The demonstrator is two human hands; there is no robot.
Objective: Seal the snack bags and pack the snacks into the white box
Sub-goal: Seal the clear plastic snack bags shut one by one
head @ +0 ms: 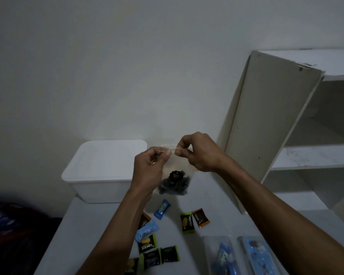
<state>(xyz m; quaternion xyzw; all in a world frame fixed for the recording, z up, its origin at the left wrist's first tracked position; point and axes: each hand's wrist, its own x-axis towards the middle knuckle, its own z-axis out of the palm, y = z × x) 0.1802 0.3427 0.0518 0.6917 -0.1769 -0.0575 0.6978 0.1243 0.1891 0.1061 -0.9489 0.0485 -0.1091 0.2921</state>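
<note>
1. Both hands hold a clear bag [174, 175] up above the table [91, 231], in front of the white box [99, 171].
2. The left hand [149, 169] pinches the bag's top strip between thumb and fingers; the right hand [197, 153] pinches the same strip just beside it.
3. Dark snacks sit in the bag's bottom, with a round black label whose writing is too small to read.
4. The box stands at the table's far left, lid on.
5. Loose wrapped snacks lie on the table below the hands. Two green packs [187, 223] read "NEXTAR", seen inverted; a blue pack [161, 208] carries white script that cannot be read.
6. Two more clear bags [222, 255] with blue packs lie at the near right.
7. The table is pale grey; behind it is a plain white wall, and a white shelf unit [286, 124] stands at right.
</note>
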